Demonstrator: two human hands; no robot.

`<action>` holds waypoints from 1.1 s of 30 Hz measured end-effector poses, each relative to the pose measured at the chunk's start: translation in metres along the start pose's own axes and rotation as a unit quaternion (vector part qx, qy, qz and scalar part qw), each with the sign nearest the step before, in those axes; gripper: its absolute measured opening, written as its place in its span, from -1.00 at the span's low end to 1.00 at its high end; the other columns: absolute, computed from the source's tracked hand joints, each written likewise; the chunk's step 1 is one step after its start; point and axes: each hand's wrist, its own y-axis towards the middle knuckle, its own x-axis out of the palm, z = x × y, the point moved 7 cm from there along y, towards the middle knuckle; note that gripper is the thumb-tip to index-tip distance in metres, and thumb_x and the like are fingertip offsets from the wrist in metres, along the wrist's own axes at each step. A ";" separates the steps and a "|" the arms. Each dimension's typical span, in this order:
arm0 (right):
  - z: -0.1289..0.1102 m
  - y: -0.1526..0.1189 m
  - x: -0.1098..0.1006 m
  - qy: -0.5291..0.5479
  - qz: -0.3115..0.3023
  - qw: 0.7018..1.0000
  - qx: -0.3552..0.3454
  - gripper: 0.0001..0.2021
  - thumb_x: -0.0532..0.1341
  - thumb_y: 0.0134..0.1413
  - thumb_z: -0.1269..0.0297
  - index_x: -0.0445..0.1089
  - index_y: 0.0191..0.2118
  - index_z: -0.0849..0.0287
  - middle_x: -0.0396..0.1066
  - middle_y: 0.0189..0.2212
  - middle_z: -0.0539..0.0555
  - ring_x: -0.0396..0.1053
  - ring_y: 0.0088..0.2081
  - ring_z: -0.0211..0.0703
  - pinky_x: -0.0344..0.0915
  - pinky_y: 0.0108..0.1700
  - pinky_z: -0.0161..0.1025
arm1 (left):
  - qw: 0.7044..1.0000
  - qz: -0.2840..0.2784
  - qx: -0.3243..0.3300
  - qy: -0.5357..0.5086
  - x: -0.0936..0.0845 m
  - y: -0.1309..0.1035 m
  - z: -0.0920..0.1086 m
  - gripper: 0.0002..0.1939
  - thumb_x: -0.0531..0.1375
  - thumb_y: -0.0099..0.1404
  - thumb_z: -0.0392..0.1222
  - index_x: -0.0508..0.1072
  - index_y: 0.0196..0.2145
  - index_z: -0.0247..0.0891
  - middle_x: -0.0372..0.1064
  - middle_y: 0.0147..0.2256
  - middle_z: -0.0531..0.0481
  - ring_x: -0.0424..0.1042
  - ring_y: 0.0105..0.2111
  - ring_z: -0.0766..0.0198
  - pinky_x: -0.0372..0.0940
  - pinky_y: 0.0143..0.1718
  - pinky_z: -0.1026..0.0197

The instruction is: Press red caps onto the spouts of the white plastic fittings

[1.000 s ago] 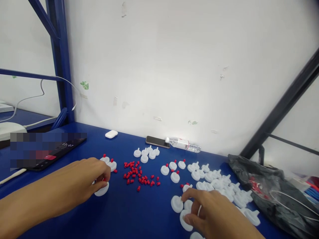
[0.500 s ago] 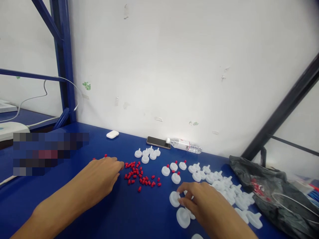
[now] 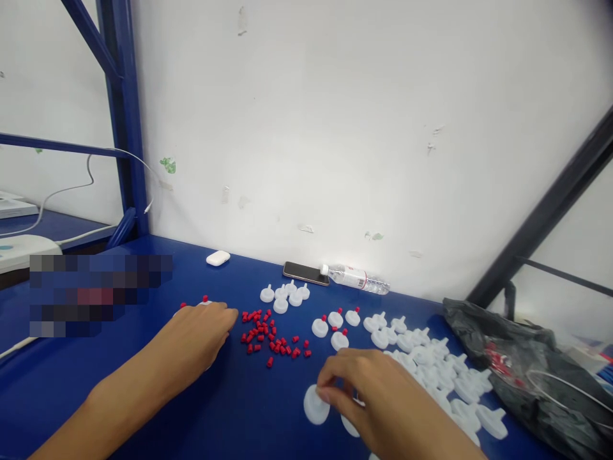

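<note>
My right hand [image 3: 371, 390] pinches a white funnel-like disc [image 3: 316, 407] by its stem, fingers closed around it at the near middle of the blue table. More white pieces lie partly hidden under that hand. My left hand [image 3: 204, 329] rests left of the scattered small red caps [image 3: 261, 329], fingers curled downward; whatever they hold is hidden. A bit of white shows beneath its palm side. Just behind it sit white discs with red caps [image 3: 205, 298] on their stems. Several red-capped discs [image 3: 320, 328] stand between the red caps and the large pile of uncapped white discs [image 3: 426, 361].
A small group of white discs [image 3: 280, 305] stands behind the red caps. Along the wall lie a phone [image 3: 305, 273], a plastic bottle [image 3: 357, 279] and a white case [image 3: 218, 258]. On the right is a black plastic bag [image 3: 550, 383] with red pieces inside. A blue post [image 3: 129, 128] rises at left.
My right hand has moved left and nearer with the white disc, away from the pieces beside it. My left hand has stayed nearly in place.
</note>
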 end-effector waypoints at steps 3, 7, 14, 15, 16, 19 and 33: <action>-0.011 0.001 0.009 0.017 -0.023 0.999 -0.031 -0.82 0.29 0.18 0.40 0.58 -0.31 -0.09 0.63 -0.27 -0.14 0.57 -0.23 -0.13 0.30 -0.20 -0.25 | 1.000 0.001 0.009 0.005 -0.003 -0.001 0.003 -0.70 -0.01 0.40 -0.45 0.50 -0.20 -0.27 0.52 -0.16 -0.20 0.57 -0.18 -0.14 0.36 -0.25 -0.08; -0.014 0.003 0.015 0.028 -0.036 0.999 -0.001 -0.77 0.39 0.09 0.29 0.60 -0.11 -0.13 0.63 -0.21 -0.07 0.57 -0.14 -0.02 0.34 -0.11 -0.19 | 0.999 0.039 0.032 0.006 -0.013 -0.007 0.010 -0.73 -0.04 0.47 -0.36 0.45 -0.17 -0.24 0.47 -0.15 -0.16 0.55 -0.20 -0.09 0.35 -0.27 -0.06; -0.020 0.011 0.030 0.014 -0.120 0.992 0.039 -0.62 0.49 -0.12 0.38 0.59 -0.11 -0.01 0.58 -0.13 0.01 0.54 -0.11 -0.01 0.33 -0.14 -0.21 | 0.978 0.163 0.121 -0.039 -0.031 -0.011 0.028 -0.73 -0.03 0.52 -0.25 0.48 -0.13 -0.15 0.49 -0.22 -0.03 0.54 -0.29 0.06 0.30 -0.35 0.08; -0.021 0.012 0.030 0.014 -0.118 0.992 0.037 -0.64 0.48 -0.11 0.38 0.59 -0.11 0.01 0.58 -0.12 0.02 0.53 -0.11 0.00 0.33 -0.13 -0.20 | 0.971 0.185 0.142 -0.054 -0.031 -0.012 0.031 -0.71 -0.03 0.52 -0.26 0.49 -0.08 -0.13 0.49 -0.19 -0.03 0.54 -0.29 0.11 0.30 -0.36 0.13; -0.021 0.012 0.030 0.016 -0.112 0.993 0.033 -0.66 0.47 -0.08 0.37 0.58 -0.11 0.02 0.59 -0.12 0.02 0.54 -0.10 0.01 0.33 -0.12 -0.19 | 0.962 0.208 0.163 -0.071 -0.033 -0.014 0.034 -0.70 -0.02 0.51 -0.28 0.49 -0.04 -0.12 0.49 -0.15 -0.03 0.54 -0.29 0.17 0.30 -0.36 0.18; -0.024 0.010 0.027 0.035 -0.091 0.995 0.002 -0.75 0.41 0.04 0.28 0.57 -0.12 0.01 0.61 -0.15 0.01 0.55 -0.09 0.04 0.33 -0.10 -0.16 | 0.922 0.261 0.242 -0.154 -0.041 -0.030 0.045 -0.67 -0.02 0.50 -0.34 0.50 -0.01 -0.10 0.48 -0.11 -0.01 0.52 -0.30 0.28 0.30 -0.33 0.27; -0.036 0.002 0.000 0.059 0.035 0.992 -0.102 -0.87 0.29 0.23 0.36 0.38 -0.14 0.01 0.50 -0.13 -0.07 0.48 -0.06 -0.09 0.32 -0.04 -0.18 | 0.839 0.249 0.355 -0.328 -0.062 -0.074 0.081 -0.81 0.06 0.55 -0.26 0.46 -0.16 -0.12 0.51 -0.21 0.13 0.49 -0.28 0.37 0.29 -0.25 0.35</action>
